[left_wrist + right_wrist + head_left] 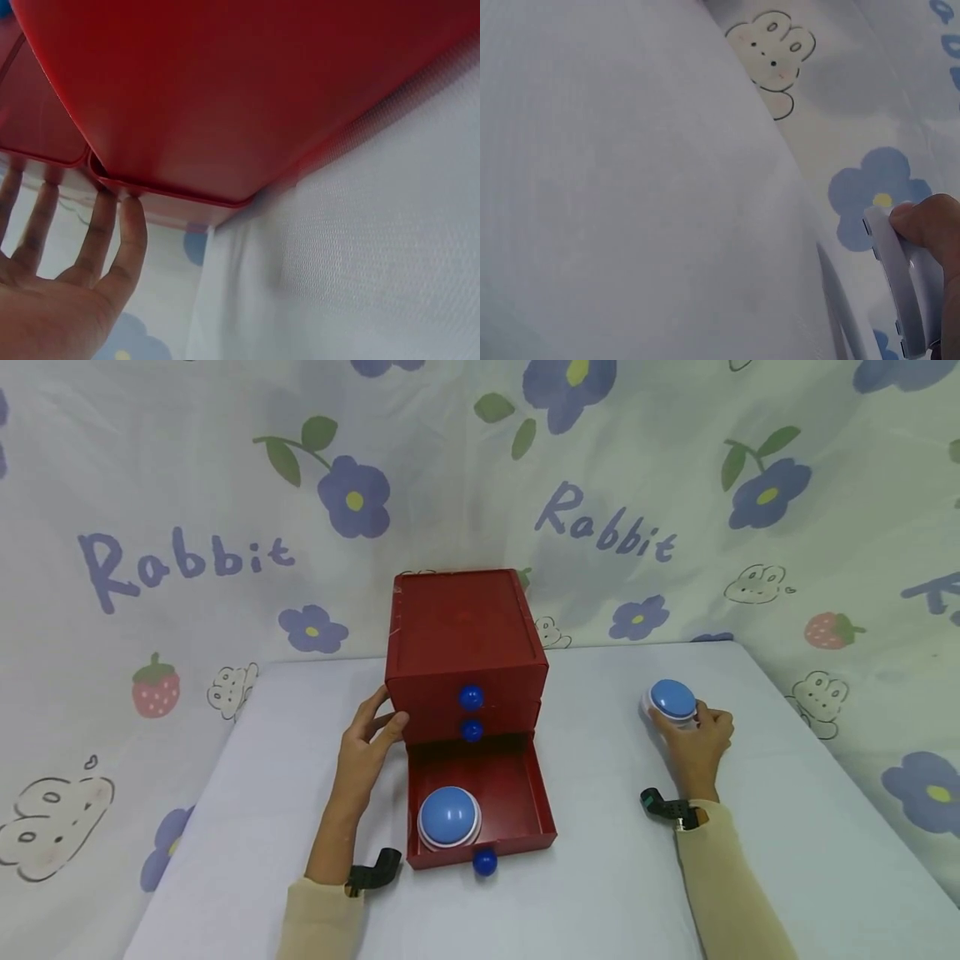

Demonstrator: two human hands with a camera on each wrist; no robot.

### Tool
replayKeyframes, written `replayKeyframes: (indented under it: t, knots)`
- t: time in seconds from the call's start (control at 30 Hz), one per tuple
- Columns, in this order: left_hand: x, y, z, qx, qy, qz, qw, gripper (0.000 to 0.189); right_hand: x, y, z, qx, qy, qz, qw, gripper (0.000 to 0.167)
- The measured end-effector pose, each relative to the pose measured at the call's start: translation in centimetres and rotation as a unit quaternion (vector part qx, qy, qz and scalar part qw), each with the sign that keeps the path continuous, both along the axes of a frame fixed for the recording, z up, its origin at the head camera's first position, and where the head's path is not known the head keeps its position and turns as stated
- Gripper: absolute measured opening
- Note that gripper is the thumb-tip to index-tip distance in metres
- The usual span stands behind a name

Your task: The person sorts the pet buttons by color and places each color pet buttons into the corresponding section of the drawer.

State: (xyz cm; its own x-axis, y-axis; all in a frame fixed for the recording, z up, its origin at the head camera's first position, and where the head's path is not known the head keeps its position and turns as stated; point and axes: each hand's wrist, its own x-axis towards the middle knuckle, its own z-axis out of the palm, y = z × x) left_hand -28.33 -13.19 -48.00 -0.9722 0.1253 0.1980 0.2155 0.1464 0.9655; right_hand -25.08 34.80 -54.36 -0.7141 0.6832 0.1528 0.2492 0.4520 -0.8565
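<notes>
A red drawer cabinet (465, 627) has its lowest drawer (517, 797) pulled out. In that drawer, at the front left, sits a round push button (448, 817) with a blue dome and white rim. My left hand (363, 756) is at the cabinet's left side, thumb by its front edge; the left wrist view shows its fingers (97, 240) extended against the red side. Right of the cabinet, my right hand (699, 747) grips a second blue-domed push button (672, 698) by its white base (900, 285), which stands tilted in the right wrist view.
Blue ball knobs (471, 697) mark the two upper drawers, which are closed. Another knob (485, 862) is on the open drawer's front. A white cloth covers the table (600, 893); a patterned curtain (450, 485) hangs behind it.
</notes>
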Motion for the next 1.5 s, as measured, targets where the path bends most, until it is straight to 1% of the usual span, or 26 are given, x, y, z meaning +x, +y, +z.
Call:
replayKeyframes:
  t: [0.2, 0.4, 0.5, 0.73, 0.93, 1.07, 1.5]
  knots:
    - [0.0, 0.0, -0.1, 0.002, -0.002, -0.001, 1.0, 0.06, 0.4, -0.3, -0.5, 0.007, 0.009, 0.004, 0.9999, 0.095]
    - [-0.1, 0.0, -0.1, 0.002, -0.004, -0.003, 1.0, 0.06, 0.6, -0.6, -0.7, -0.002, 0.006, 0.004, 1.0, 0.099]
    - [-0.1, 0.0, -0.1, 0.005, -0.004, -0.006, 1.0, 0.059, 0.7, -0.7, -0.7, -0.006, 0.012, 0.005, 0.9999, 0.099]
    - [-0.1, -0.2, -0.2, 0.007, -0.006, -0.005, 0.9999, 0.06, 0.8, -0.9, -0.8, 0.009, 0.005, 0.005, 0.9999, 0.1]
    - [0.0, -0.1, -0.2, -0.005, -0.006, 0.003, 1.0, 0.06, 1.1, -1.3, -0.7, 0.002, 0.012, 0.005, 0.9999, 0.1]
    - [0.1, -0.1, -0.2, -0.005, -0.006, 0.006, 1.0, 0.06, 1.2, -1.6, -0.5, 0.003, 0.013, 0.006, 0.9999, 0.099]
    - [0.0, -0.1, -0.2, -0.005, -0.006, 0.005, 1.0, 0.06, 1.6, -1.7, -0.3, 0.003, 0.025, 0.013, 0.9996, 0.097]
